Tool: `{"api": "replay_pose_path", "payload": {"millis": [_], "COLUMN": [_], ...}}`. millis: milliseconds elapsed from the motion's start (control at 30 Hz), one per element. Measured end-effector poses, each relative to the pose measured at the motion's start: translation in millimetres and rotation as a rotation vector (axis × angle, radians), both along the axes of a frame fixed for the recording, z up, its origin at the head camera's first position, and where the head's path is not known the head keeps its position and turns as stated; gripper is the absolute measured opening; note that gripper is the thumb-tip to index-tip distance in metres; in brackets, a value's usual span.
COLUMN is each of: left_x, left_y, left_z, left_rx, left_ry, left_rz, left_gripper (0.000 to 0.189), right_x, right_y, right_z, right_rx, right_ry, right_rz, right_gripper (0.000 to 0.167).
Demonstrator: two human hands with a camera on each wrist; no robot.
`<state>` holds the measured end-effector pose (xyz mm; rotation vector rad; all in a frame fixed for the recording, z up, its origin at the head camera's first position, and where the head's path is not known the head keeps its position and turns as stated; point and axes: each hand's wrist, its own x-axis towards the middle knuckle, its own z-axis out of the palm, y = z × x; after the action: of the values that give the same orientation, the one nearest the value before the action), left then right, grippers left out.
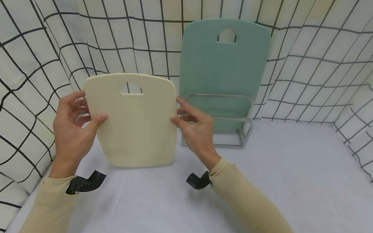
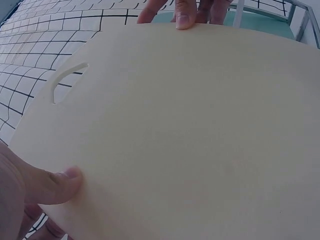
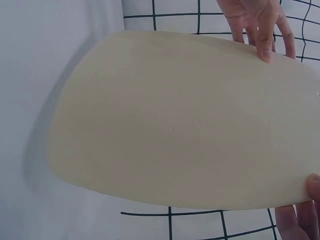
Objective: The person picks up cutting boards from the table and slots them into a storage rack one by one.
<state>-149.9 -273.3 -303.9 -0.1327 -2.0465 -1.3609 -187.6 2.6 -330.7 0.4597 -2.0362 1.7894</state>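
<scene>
A cream cutting board [image 1: 136, 129] with a handle slot near its top stands roughly upright between both hands. My left hand [image 1: 74, 130] grips its left edge, the thumb on the near face and the fingers behind. On the opposite edge, my right hand [image 1: 197, 129] pinches the board between thumb and fingers. Both wrist views show the thumbs on the broad face of the board [image 2: 175, 130]. Behind the right hand, a green cutting board [image 1: 222, 66] stands upright in a metal wire rack [image 1: 228, 146].
A white cloth surface [image 1: 289, 191] lies under everything. White walls with a black grid [image 1: 140, 33] rise at the back, left and right. The left wall is close to the left hand. Black wrist mounts [image 1: 85, 183] sit on both sleeves.
</scene>
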Motion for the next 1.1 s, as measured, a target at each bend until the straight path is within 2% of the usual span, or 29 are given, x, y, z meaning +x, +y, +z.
{"api": "replay_pose_path", "payload": {"millis": [233, 1100], "left_x": [-1.4, -8.3], "left_y": [2.7, 8.5], "left_z": [0.1, 9.5], "left_rx": [0.003, 0.007], "left_ry": [-0.002, 0.054], "left_rz": [0.016, -0.012], "left_gripper": [0.070, 0.067], "right_x": [-2.4, -10.0], "right_y": [1.1, 5.9], "right_z": [0.4, 8.5], "right_rx": [-0.006, 0.002], "right_ry": [0.044, 0.120], "right_rz": [-0.006, -0.042], "right_gripper": [0.051, 0.049]}}
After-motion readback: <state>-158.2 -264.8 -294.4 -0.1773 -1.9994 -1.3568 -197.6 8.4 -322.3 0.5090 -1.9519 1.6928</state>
